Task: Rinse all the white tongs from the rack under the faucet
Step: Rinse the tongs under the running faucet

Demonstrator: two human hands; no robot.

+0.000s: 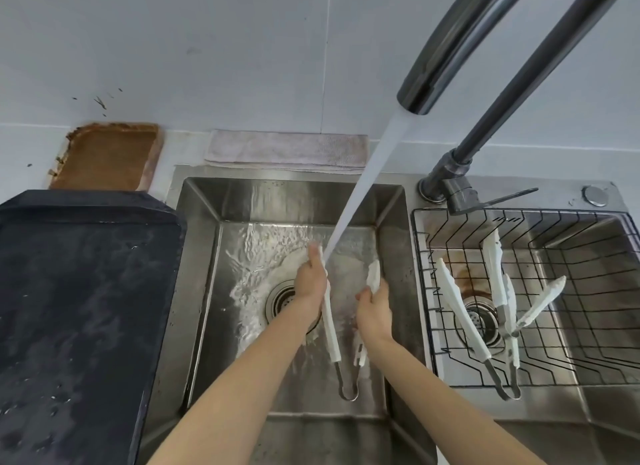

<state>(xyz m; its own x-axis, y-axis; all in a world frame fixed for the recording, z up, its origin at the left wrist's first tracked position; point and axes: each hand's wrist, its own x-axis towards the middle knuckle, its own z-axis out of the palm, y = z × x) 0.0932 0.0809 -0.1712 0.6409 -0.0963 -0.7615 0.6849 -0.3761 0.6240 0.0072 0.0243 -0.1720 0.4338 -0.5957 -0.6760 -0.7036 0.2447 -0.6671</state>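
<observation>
Bright, even, soft-shadowed light; steel sink (393, 242) glints (edges bend, hands slightly blurred).

Steel counter (540, 440) bears black tray (83, 291), folded cloth (287, 149), wire rack (571, 291).

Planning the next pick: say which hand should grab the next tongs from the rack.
Right hand, probably: it is nearer the wire rack holding the remaining white tongs. The left hand is farther, gripping the tongs under the water stream.

Tray (83, 291): you're seeing it lying dark and wet, left of the sink.
Cloth (287, 149): lying folded behind the sink.
Board (107, 158): leaning brown against the wall.
</observation>
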